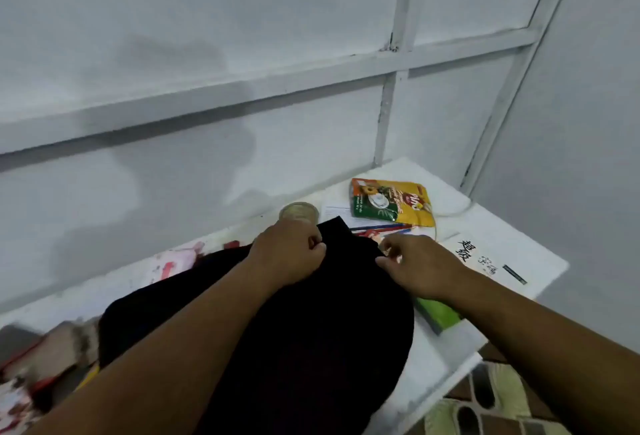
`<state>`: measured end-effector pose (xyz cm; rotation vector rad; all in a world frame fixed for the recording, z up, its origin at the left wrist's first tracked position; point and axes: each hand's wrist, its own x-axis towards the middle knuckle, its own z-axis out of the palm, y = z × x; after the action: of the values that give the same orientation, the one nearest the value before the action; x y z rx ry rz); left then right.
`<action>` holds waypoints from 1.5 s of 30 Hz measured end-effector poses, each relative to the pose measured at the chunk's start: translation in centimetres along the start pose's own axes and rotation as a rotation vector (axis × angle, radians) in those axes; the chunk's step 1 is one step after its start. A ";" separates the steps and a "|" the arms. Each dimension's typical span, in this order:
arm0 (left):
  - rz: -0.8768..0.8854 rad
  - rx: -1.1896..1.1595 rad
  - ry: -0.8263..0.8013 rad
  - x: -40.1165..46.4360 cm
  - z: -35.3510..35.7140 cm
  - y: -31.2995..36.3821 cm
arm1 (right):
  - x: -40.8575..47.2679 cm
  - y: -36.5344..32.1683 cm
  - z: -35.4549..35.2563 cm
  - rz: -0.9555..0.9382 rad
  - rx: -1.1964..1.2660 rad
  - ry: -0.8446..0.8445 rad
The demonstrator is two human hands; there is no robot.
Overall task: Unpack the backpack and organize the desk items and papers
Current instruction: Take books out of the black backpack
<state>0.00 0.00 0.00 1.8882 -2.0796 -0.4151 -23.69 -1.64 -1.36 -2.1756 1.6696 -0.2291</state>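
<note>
A black backpack [277,323] lies on the white desk [498,233], its contents hidden. The left hand [291,254] and the right hand [419,264] each pinch its top edge with curled fingers. A glass jar [298,213] stands just behind the backpack.

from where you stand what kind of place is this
Probably a small private room with a makeshift desk: a white desk surface against plain white panelled walls, a black fabric backpack, a yellow-green snack pouch and printed papers.
</note>
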 end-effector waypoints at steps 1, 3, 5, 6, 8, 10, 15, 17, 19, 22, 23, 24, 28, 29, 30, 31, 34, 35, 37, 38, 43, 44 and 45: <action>0.001 -0.007 -0.041 0.0 0.9 0.2 | -0.4 0.7 0.5 0.019 0.052 -0.027; 0.001 -0.042 -0.053 0.1 2.8 0.3 | -0.9 1.9 1.7 0.031 0.148 -0.052; -0.019 -0.113 -0.072 0.1 4.7 0.9 | -1.2 3.3 2.9 0.021 0.230 -0.025; -0.031 -0.147 -0.074 0.2 5.4 1.4 | -1.2 4.0 3.4 0.015 0.268 0.000; -0.051 -0.232 -0.056 0.4 6.7 2.3 | -1.0 4.9 3.8 0.040 0.416 0.013; -0.088 -0.285 -0.014 0.7 8.2 3.3 | -0.7 5.6 4.0 0.104 0.618 -0.023; -0.191 -0.380 0.117 0.6 10.9 5.5 | -0.6 6.4 4.0 -0.020 0.825 -0.104; -0.263 -0.474 0.184 0.3 11.4 6.0 | -0.2 6.8 3.8 -0.032 0.920 -0.164; -0.350 -0.578 0.237 0.3 11.5 6.3 | 0.3 6.8 3.4 -0.037 1.003 -0.243; -0.421 -0.745 0.284 0.1 11.2 6.6 | 1.1 7.0 2.9 -0.082 1.023 -0.398; -0.416 -0.775 0.282 -0.2 11.1 6.5 | 1.3 7.0 2.9 -0.090 1.019 -0.417; -0.405 -0.778 0.296 -0.5 11.0 6.5 | 1.6 7.0 2.9 -0.099 1.021 -0.429; -0.319 -0.654 0.393 -2.2 10.9 6.9 | 2.9 7.6 3.3 -0.091 1.013 -0.333; -0.304 -0.594 0.417 -2.5 11.0 6.9 | 3.1 7.6 3.4 -0.101 0.965 -0.310; -0.292 -0.528 0.444 -2.8 10.9 6.9 | 3.3 7.7 3.6 -0.127 0.907 -0.291; -0.289 -0.466 0.465 -3.3 10.6 6.7 | 3.5 7.7 4.0 -0.173 0.805 -0.267; -0.335 -0.355 0.475 -5.0 9.7 5.8 | 3.8 7.4 4.2 -0.278 0.579 -0.218; -0.391 -0.321 0.484 -6.0 9.1 5.4 | 4.0 7.1 4.4 -0.319 0.523 -0.231; -0.471 -0.293 0.438 -7.2 8.0 4.5 | 4.7 7.2 4.9 -0.325 0.434 -0.220; -0.537 -0.283 0.401 -8.0 7.6 4.0 | 5.0 6.9 5.1 -0.337 0.385 -0.229; -0.968 0.033 0.136 -9.8 6.7 4.7 | 5.4 5.9 5.5 -0.318 0.333 -0.211; -0.988 0.154 0.077 -9.6 6.9 5.4 | 5.2 5.7 5.6 -0.327 0.340 -0.178; -0.986 0.242 0.039 -9.2 7.3 5.9 | 5.0 5.6 5.6 -0.349 0.349 -0.139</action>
<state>-7.51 9.82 -4.50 2.9401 -1.0563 -0.3184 -25.27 -6.51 -9.26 -2.1400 1.0741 -0.4193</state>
